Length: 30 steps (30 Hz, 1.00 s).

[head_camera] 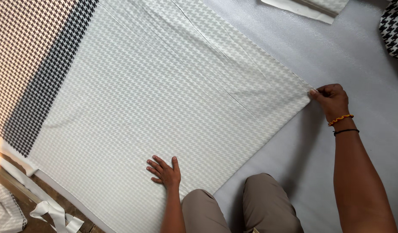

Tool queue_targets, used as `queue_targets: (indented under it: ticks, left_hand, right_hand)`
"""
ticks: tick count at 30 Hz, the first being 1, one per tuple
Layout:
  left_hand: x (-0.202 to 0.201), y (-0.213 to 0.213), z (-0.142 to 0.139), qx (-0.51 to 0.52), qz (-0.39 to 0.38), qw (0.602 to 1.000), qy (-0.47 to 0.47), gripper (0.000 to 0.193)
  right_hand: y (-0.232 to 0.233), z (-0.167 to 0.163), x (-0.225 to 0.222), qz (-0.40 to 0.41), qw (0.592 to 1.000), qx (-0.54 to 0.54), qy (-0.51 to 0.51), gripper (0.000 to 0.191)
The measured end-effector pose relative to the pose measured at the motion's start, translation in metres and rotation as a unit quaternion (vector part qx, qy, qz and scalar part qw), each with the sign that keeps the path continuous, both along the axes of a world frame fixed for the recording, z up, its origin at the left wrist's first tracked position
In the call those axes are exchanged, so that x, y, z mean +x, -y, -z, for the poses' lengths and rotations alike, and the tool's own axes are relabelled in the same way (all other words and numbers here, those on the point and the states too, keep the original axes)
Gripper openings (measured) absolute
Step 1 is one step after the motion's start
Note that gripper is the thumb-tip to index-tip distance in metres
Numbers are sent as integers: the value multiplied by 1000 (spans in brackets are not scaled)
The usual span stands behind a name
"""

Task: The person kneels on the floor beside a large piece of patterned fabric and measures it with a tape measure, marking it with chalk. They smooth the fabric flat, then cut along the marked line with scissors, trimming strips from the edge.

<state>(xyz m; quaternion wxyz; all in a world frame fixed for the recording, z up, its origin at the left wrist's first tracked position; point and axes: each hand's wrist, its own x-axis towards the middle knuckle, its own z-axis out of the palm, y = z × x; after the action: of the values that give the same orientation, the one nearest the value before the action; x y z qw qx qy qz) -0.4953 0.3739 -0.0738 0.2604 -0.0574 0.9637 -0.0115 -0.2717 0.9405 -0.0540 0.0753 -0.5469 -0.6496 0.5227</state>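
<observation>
A large sheet of pale houndstooth fabric [164, 95] lies spread flat on a grey foam mat [345, 56]. My left hand [165, 171] rests palm down on the fabric near its front edge, fingers spread. My right hand [332, 100] pinches the fabric's right corner between thumb and fingers, pulling it taut; the wrist wears an orange bracelet and a black band. My knees in tan trousers [246, 207] are at the bottom, between the arms.
A darker black-and-white houndstooth layer [39, 77] shows at the left under the pale sheet. More houndstooth cloth [394, 28] sits at the top right, and folded pale fabric [311, 6] at the top. White strips [56, 213] lie on wooden floor at bottom left.
</observation>
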Motion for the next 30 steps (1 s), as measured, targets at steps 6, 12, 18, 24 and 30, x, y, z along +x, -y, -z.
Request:
queue_targets:
  ticks: [6, 12, 18, 24, 30]
  left_hand:
    - [1, 3, 4, 2, 2, 1000, -25, 105]
    - [8, -53, 2, 87, 191, 965, -156, 97]
    - [-83, -198, 26, 153, 350, 896, -224, 82]
    - [-188, -254, 31, 83, 272, 949, -135, 88]
    - [-185, -253, 39, 41, 302, 937, -169, 90]
  right_hand:
    - [-3, 8, 1, 7, 999, 30, 23, 30]
    - [22, 5, -23, -53, 940, 312, 131, 30]
    - [148, 4, -154, -382, 812, 442, -12, 34]
    - [132, -5, -298, -528, 776, 345, -8, 59]
    - [38, -5, -398, -439, 826, 340, 101, 69]
